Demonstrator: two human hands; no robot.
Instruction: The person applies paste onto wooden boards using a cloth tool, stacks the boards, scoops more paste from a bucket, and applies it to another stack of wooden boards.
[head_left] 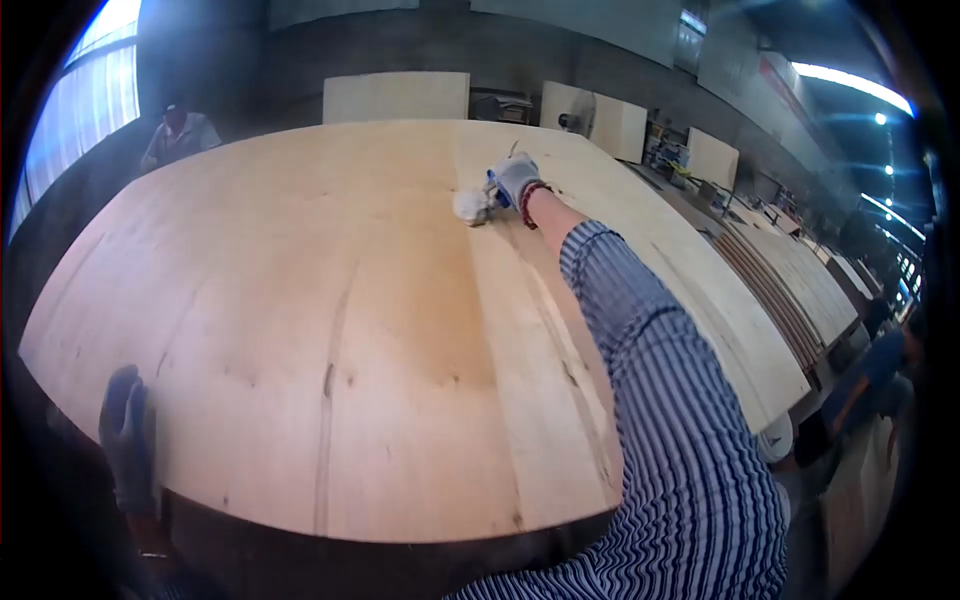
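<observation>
A large pale plywood sheet (400, 300) spreads out in front of me. Over its far part my right hand (515, 180), in a white and blue glove, is closed round a tool whose round whitish head (471, 207) rests on the wood. The tool's grip is mostly hidden by the fingers. At the near left edge of the sheet lies my left hand (126, 430), in a grey-blue glove, its fingers pointing forward and touching the wood. Whether those fingers hold anything is hard to see.
A person (180, 138) is beyond the far left corner. Another person (870, 375) bends at the far right. Stacked boards (790, 275) stand right of the sheet, and upright panels (396, 97) lean behind it, near a fan (578, 113).
</observation>
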